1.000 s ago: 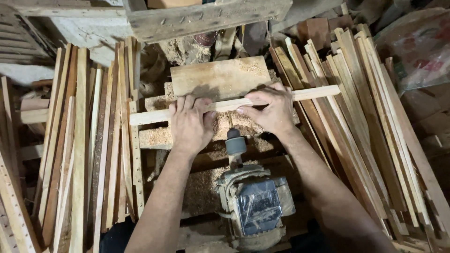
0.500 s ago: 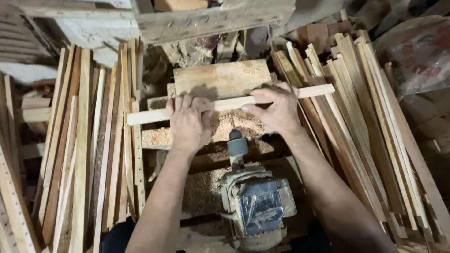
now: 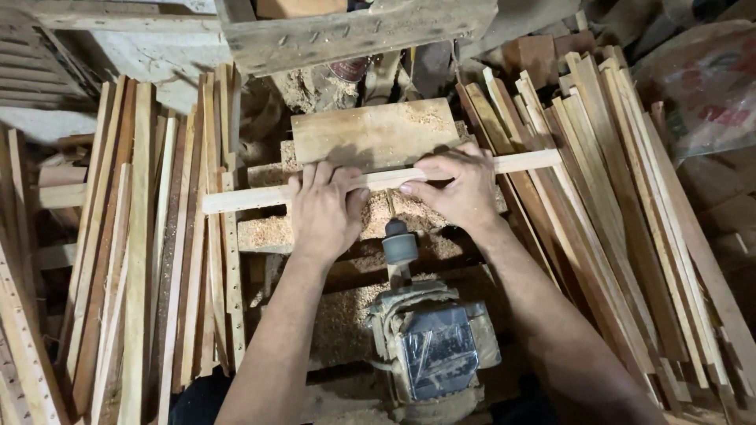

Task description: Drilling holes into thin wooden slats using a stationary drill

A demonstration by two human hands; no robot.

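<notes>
A long pale wooden strip [image 3: 252, 197] lies crosswise over a sawdust-covered work block [image 3: 370, 138]. My left hand [image 3: 323, 208] presses down on the strip left of centre, fingers flat over it. My right hand [image 3: 457, 185] grips the strip right of centre, fingers curled around it. Just below the strip, between my hands, a small drill chuck [image 3: 399, 245] points up from a grey taped motor [image 3: 433, 354]. The bit's tip is hidden by sawdust and the strip.
Several wooden strips [image 3: 142, 252], some with rows of holes, lie stacked on the left. A bigger pile of plain strips [image 3: 614, 220] fans out on the right. A rough wooden beam [image 3: 362, 31] crosses the top. Sawdust [image 3: 346, 315] covers the bench.
The strip has slid to the left under both hands. My hands stay in nearly the same spots over the chuck.
</notes>
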